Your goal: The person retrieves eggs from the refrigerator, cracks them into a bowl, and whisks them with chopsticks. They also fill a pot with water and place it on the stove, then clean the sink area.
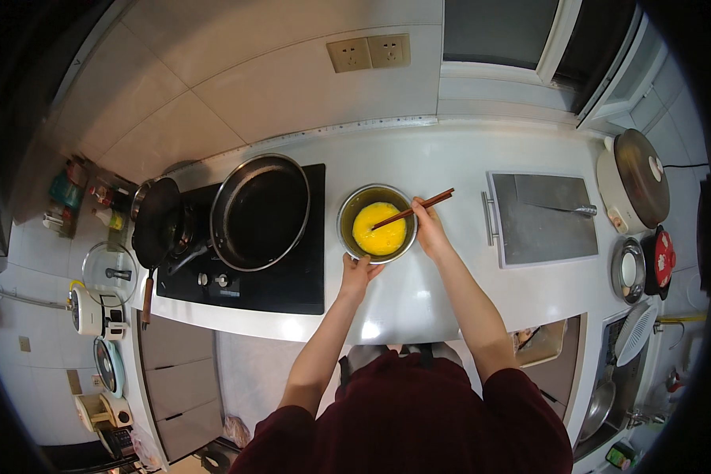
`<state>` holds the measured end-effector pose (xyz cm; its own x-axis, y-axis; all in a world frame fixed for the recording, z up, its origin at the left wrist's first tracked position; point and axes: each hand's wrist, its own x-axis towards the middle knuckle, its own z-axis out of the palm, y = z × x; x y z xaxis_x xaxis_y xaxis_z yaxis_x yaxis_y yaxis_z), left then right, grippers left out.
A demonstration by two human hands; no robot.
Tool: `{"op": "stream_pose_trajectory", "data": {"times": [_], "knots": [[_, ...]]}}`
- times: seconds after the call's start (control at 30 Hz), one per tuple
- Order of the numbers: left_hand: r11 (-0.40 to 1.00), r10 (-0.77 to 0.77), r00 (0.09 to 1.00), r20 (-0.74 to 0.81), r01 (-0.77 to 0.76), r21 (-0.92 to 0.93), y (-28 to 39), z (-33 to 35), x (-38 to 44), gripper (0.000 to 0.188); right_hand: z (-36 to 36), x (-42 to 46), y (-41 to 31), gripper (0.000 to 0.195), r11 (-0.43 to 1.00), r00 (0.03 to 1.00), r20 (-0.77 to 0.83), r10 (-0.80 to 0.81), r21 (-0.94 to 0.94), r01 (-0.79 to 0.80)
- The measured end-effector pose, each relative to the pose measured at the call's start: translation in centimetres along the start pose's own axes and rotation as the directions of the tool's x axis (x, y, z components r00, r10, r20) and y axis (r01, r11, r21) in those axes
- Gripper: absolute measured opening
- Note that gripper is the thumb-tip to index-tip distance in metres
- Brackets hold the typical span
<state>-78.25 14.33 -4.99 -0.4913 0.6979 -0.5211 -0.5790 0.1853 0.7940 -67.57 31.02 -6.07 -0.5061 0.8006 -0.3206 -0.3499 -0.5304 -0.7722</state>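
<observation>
A steel mixing bowl (pixel 345 228) stands on the white countertop, with beaten egg (pixel 379 234) pooled in its bottom. My left hand (pixel 358 274) grips the bowl's near rim, thumb over the edge. Brown chopsticks (pixel 418 207) slant across the bowl, their tips dipped in the yellow egg. Near their upper part, my right hand (pixel 429 228) holds them beside the bowl's right rim. A few small bubbles show on the egg.
Left of the bowl, a large black frying pan (pixel 263 210) sits on the black cooktop (pixel 260 290); a wok (pixel 157 222) is beyond it. To the right, a cleaver (pixel 548 204) lies on a grey cutting board (pixel 545 243). An electric pot (pixel 634 181) stands farther right.
</observation>
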Motion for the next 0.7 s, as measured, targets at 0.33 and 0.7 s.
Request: {"op": "stream_pose_trajectory", "data": {"times": [0.33, 0.7], "knots": [[0.997, 0.063, 0.995, -0.075, -0.060, 0.044, 0.3, -1.4, 4.4, 0.035, 0.9, 2.6, 2.4, 0.092, 0.995, 0.996, 0.005, 0.093, 0.031, -0.094], [0.949, 0.156, 0.988, -0.011, -0.146, 0.279, -3.5, -0.9, -1.0, 0.041, -0.4, -6.9, 1.3, 0.083, 0.990, 0.977, -0.192, -0.089, -0.127, 0.066]]}}
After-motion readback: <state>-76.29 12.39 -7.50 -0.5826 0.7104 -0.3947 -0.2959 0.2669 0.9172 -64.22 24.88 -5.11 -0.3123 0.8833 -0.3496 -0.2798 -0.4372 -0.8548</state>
